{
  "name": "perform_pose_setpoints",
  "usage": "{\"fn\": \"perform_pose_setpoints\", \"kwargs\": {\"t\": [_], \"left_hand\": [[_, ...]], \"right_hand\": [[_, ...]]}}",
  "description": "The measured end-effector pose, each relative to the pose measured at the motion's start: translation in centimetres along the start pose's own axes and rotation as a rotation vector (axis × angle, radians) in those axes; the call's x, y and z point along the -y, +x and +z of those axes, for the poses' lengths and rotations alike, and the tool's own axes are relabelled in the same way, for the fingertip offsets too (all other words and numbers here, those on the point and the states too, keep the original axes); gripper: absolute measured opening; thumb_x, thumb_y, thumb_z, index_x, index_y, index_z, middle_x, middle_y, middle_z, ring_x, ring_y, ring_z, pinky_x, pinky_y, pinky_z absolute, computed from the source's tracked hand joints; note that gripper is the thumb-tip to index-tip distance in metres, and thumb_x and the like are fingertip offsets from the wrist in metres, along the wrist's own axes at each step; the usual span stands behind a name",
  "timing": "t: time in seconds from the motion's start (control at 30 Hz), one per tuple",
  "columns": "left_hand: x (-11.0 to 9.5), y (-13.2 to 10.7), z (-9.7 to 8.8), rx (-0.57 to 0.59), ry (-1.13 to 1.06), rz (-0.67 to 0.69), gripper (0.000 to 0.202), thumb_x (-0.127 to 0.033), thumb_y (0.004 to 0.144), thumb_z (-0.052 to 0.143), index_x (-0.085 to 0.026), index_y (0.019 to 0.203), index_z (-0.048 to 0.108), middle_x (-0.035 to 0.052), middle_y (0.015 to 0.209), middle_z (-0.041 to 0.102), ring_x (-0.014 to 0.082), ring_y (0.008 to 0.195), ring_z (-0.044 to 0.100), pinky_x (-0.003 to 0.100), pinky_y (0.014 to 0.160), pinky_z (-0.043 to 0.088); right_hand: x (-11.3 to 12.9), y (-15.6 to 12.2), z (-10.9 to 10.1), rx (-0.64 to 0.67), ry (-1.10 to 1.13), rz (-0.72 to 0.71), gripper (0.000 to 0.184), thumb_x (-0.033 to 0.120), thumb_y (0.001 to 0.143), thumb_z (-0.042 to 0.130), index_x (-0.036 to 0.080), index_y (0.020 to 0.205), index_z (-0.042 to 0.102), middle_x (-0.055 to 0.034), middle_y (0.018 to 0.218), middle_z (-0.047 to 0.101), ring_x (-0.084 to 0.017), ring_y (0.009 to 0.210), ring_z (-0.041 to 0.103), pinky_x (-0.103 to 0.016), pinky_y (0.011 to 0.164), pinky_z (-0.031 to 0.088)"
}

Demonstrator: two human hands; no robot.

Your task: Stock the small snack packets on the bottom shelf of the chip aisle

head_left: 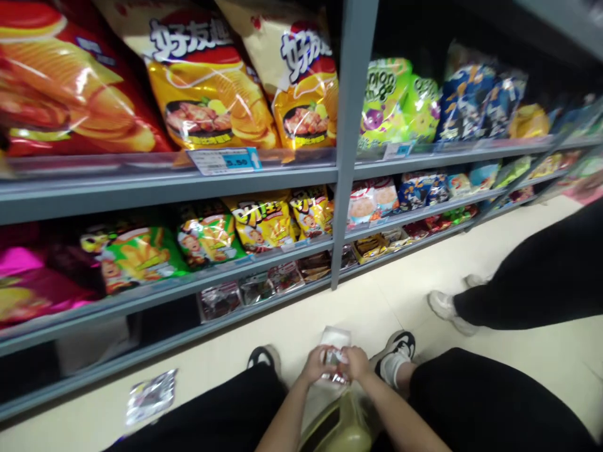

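Low between my knees, my left hand and my right hand grip a small red and silver snack packet from both sides. My fingers are closed on its edges. Just beyond it is a pale, whitish flat piece; I cannot tell whether it belongs to the packet. Under my forearms sits a shiny olive-yellow object, partly hidden, its kind unclear. A silver packet lies on the floor to the left, well apart from my hands.
Grey shelving runs along the front with bags of chips above and smaller snack bags below. Flat packets line the bottom shelf. On the right, another person's black-clad leg and a light shoe stand close by.
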State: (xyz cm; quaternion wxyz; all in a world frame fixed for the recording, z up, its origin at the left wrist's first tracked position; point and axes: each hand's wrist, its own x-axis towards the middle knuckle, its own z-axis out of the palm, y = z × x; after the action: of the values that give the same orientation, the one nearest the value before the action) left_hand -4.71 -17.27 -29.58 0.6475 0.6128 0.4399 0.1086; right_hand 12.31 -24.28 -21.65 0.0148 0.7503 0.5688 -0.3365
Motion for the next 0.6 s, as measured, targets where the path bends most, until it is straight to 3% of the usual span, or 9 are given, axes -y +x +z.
{"fn": "perform_pose_setpoints", "kwargs": {"t": [0.07, 0.1, 0.17, 0.27, 0.33, 0.4, 0.5, 0.6], "left_hand": [[-0.3, -0.3, -0.1, -0.206, 0.324, -0.028, 0.053, -0.024, 0.059, 0.08, -0.019, 0.109, 0.067, 0.0106, 0.137, 0.053, 0.0333, 0.134, 0.04, 0.042, 0.113, 0.031], [-0.3, -0.5, -0.1, -0.242, 0.441, -0.071, 0.049, -0.021, 0.063, 0.075, -0.019, 0.111, 0.067, 0.0096, 0.147, 0.044, 0.0328, 0.14, 0.033, 0.041, 0.115, 0.028], [0.3, -0.8, -0.1, -0.217, 0.545, -0.2, 0.053, -0.016, 0.067, 0.069, -0.019, 0.119, 0.066, 0.0069, 0.16, 0.024, 0.0333, 0.146, 0.022, 0.039, 0.117, 0.025], [1.9, -1.1, 0.2, -0.064, 0.508, -0.365, 0.072, -0.012, 0.066, 0.066, -0.015, 0.138, 0.054, 0.01, 0.165, 0.005, 0.0356, 0.149, 0.016, 0.037, 0.119, 0.023], [3.0, -1.1, 0.4, 0.013, 0.473, -0.405, 0.079, -0.01, 0.066, 0.063, -0.009, 0.143, 0.047, 0.015, 0.165, 0.004, 0.0351, 0.148, 0.019, 0.036, 0.119, 0.023], [3.8, -0.9, 0.5, 0.054, 0.455, -0.384, 0.079, -0.009, 0.068, 0.06, -0.003, 0.145, 0.043, 0.0191, 0.163, 0.011, 0.0313, 0.148, 0.022, 0.032, 0.12, 0.022], [4.4, -0.6, 0.5, 0.07, 0.447, -0.331, 0.078, -0.011, 0.072, 0.055, 0.003, 0.147, 0.037, 0.0214, 0.159, 0.022, 0.0248, 0.148, 0.025, 0.026, 0.12, 0.02], [4.8, -0.5, 0.4, 0.062, 0.45, -0.31, 0.072, -0.011, 0.077, 0.052, 0.003, 0.146, 0.038, 0.0218, 0.158, 0.027, 0.0234, 0.147, 0.027, 0.026, 0.12, 0.02]], "right_hand": [[0.3, 0.5, -0.1, -0.019, -0.031, 0.005, 0.028, 0.029, 0.086, 0.06, 0.016, 0.109, 0.068, -0.0155, 0.098, 0.073, -0.03, 0.093, 0.069, -0.033, 0.077, 0.048], [0.5, 0.8, -0.1, -0.027, -0.047, 0.005, 0.029, 0.029, 0.09, 0.055, 0.016, 0.113, 0.065, -0.016, 0.096, 0.073, -0.029, 0.09, 0.069, -0.034, 0.076, 0.048], [1.0, 1.6, 0.0, -0.041, -0.078, -0.001, 0.031, 0.027, 0.094, 0.048, 0.016, 0.121, 0.06, -0.0153, 0.095, 0.073, -0.027, 0.088, 0.07, -0.033, 0.074, 0.048], [2.1, 2.8, 0.1, -0.063, -0.128, -0.029, 0.032, 0.02, 0.096, 0.042, 0.018, 0.124, 0.057, -0.0132, 0.101, 0.072, -0.024, 0.089, 0.069, -0.03, 0.073, 0.048], [2.9, 3.6, 0.1, -0.073, -0.162, -0.058, 0.032, 0.016, 0.095, 0.041, 0.018, 0.123, 0.057, -0.0126, 0.104, 0.072, -0.022, 0.09, 0.069, -0.028, 0.072, 0.048], [3.5, 4.6, 0.3, -0.07, -0.198, -0.09, 0.031, 0.014, 0.094, 0.042, 0.017, 0.12, 0.059, -0.0131, 0.104, 0.071, -0.022, 0.089, 0.069, -0.029, 0.071, 0.048], [3.7, 6.2, 0.6, -0.042, -0.254, -0.142, 0.029, 0.014, 0.094, 0.044, 0.015, 0.116, 0.062, -0.0136, 0.099, 0.072, -0.023, 0.089, 0.068, -0.03, 0.073, 0.047], [3.4, 7.4, 1.1, -0.019, -0.304, -0.211, 0.028, 0.012, 0.093, 0.046, 0.014, 0.114, 0.065, -0.0137, 0.099, 0.072, -0.023, 0.093, 0.066, -0.033, 0.079, 0.047]]}}
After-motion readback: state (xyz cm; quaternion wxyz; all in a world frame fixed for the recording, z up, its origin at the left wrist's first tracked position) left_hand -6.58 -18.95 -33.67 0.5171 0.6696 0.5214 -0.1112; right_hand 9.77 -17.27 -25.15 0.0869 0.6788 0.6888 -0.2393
